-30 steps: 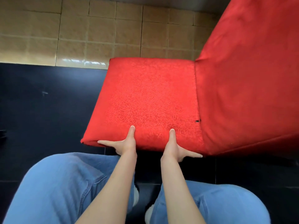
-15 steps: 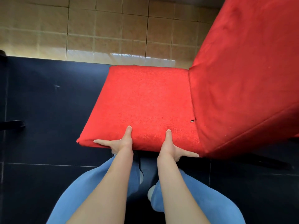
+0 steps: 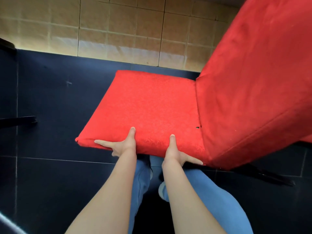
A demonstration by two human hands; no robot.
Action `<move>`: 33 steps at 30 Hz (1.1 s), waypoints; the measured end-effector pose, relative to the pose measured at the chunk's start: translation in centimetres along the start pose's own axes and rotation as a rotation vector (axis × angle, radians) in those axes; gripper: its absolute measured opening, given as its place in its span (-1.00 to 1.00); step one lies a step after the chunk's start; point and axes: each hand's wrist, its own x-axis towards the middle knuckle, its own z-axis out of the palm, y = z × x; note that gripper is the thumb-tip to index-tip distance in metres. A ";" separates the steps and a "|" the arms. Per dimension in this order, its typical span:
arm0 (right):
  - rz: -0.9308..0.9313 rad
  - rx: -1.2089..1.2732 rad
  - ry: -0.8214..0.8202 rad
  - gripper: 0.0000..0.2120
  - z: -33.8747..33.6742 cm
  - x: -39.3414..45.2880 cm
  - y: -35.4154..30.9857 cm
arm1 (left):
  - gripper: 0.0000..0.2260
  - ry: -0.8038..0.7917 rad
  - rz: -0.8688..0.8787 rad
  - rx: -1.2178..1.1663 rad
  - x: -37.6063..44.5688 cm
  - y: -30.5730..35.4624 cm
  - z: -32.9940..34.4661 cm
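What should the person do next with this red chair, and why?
Probably draw the red seat a little nearer while stepping back. The left hand and right hand both grip its near edge, thumbs on top, so the hold looks ready. But the legs in jeans stand right under that edge and would block it.

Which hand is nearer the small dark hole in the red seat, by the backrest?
Right. The right hand grips the red seat at its edge, close to the hole; the left hand grips that edge farther left.
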 end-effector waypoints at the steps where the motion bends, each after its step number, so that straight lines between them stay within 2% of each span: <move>1: 0.004 -0.006 -0.016 0.35 -0.1 -0.4 -0.5 | 0.22 0.009 -0.001 0.011 -0.4 0.4 0.0; 4: 0.012 -0.028 -0.029 0.36 -0.1 -1.0 -1.8 | 0.23 0.026 0.006 0.054 -0.9 1.4 0.4; 10: 0.046 -0.066 -0.090 0.37 -0.7 -1.8 -3.3 | 0.25 -0.063 0.007 0.062 -1.2 2.5 -0.3; 17: 0.007 -0.083 -0.109 0.36 -0.4 -2.8 -5.9 | 0.27 -0.048 0.027 0.100 -3.0 5.0 0.4; 26: -0.040 -0.046 -0.051 0.34 1.0 -4.1 -8.3 | 0.29 -0.085 -0.011 0.191 -4.9 8.3 0.6; 33: -0.124 -0.091 0.025 0.29 2.6 -5.1 -9.7 | 0.24 0.019 0.022 0.187 -6.4 10.0 1.8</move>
